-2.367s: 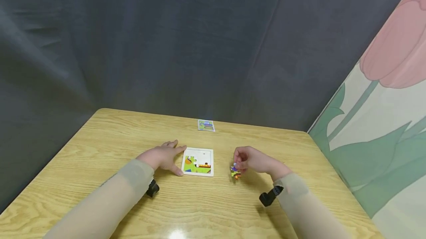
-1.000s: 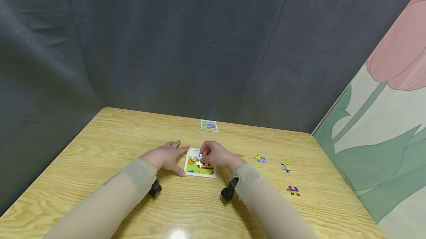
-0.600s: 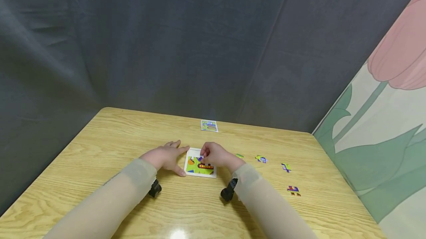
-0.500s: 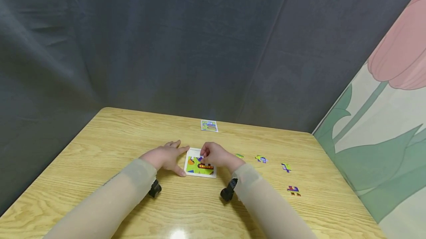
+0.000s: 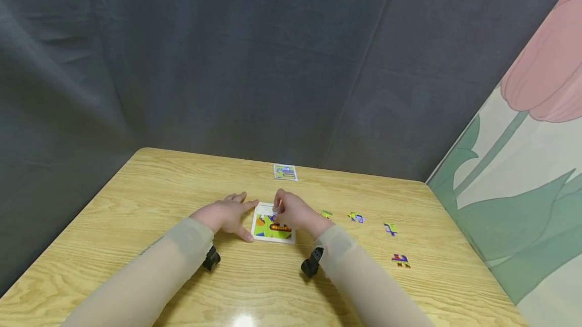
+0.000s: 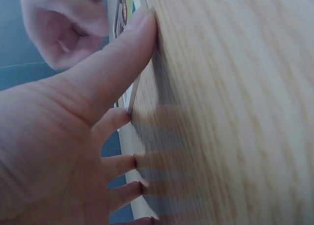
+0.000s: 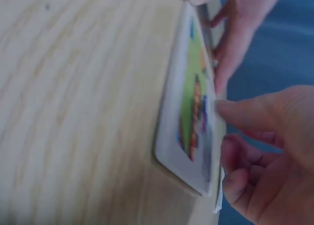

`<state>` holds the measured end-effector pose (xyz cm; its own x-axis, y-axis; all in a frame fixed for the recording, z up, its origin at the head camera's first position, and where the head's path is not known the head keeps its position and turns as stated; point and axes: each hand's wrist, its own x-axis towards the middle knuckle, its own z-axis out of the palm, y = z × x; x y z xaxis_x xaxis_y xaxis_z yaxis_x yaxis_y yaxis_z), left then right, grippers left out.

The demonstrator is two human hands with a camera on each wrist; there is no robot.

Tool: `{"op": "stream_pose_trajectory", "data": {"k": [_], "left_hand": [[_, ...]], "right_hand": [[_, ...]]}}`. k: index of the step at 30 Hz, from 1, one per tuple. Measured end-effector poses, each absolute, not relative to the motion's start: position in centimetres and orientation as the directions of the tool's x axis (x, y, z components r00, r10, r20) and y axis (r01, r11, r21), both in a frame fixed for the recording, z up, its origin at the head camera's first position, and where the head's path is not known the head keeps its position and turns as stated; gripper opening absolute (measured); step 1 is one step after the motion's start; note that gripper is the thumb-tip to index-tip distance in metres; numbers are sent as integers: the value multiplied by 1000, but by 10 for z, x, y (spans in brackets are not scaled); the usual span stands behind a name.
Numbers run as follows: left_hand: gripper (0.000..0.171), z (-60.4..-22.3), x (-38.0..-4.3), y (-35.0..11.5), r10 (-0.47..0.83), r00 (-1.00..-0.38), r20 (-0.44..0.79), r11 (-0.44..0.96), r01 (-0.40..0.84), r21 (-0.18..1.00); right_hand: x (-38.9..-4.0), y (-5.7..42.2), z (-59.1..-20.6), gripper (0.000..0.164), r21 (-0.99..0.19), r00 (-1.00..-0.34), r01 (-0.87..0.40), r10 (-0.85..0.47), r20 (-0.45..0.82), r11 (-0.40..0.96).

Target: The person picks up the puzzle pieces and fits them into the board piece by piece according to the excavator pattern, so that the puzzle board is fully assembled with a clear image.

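A square white puzzle tray [image 5: 273,240] lies mid-table, its lower part filled with a green picture bearing an orange-red track. My left hand [image 5: 227,216] is spread along the tray's left side, thumb and index finger at its edge; the left wrist view has the thumb [image 6: 130,43] large against the rim. Over the tray's upper right is my right hand [image 5: 293,211]. In the right wrist view its thumb [image 7: 245,110] stands apart from the bent fingers [image 7: 235,171], with nothing between them. Just below that hand a purple-blue puzzle piece [image 5: 274,217] sits in the picture, partly hidden.
Several loose puzzle pieces lie to the right, among them a green one [image 5: 327,214], a blue-yellow one [image 5: 356,217] and a red-purple one [image 5: 401,260]. A picture card [image 5: 285,172] rests near the table's far edge, before a dark curtain [image 5: 227,64].
My right hand has carried a puzzle piece leftward from the table into the tray, then lifted slightly, its fingers coming off the piece. My left hand has stayed at the tray's edge.
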<state>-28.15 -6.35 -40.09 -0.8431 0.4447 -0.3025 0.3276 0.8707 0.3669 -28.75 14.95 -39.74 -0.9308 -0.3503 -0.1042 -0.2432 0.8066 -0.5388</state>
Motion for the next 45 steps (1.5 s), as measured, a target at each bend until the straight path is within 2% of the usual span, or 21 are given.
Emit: {"op": "stream_pose_trajectory", "data": {"k": [5,8,14,17,22,26,34,45], "left_hand": [[102,-400,-282,-61,457,-840,-292,860,335,384],[103,-401,-283,-61,458,-841,-289,859,334,389],[104,-406,-285,-69,461,-840,-286,854,332,400],[104,-407,-286,-72,463,-841,-281,852,335,402],[104,-404,-284,-74,464,-840,-282,850,334,407],[103,-404,-283,-73,463,-840,-282,851,332,408],[104,-407,-285,-72,465,-841,-278,852,339,400],[103,-407,-285,-71,452,-848,-277,852,319,414]], "right_hand": [[-275,185,-367,15,-569,-932,-331,-354,75,752],[-265,220,-343,14,-579,-917,-381,-376,135,721],[-238,292,-306,13,-584,-902,-407,-410,135,702],[-222,321,-299,13,-552,-909,-382,-409,80,741],[-202,364,-314,18,-441,-930,-302,-364,-61,845],[-194,391,-340,23,-393,-946,-238,-303,-113,888],[-183,418,-376,31,-460,-955,-141,-243,-169,877],[-183,425,-390,31,-456,-962,-161,-243,-128,875]]}}
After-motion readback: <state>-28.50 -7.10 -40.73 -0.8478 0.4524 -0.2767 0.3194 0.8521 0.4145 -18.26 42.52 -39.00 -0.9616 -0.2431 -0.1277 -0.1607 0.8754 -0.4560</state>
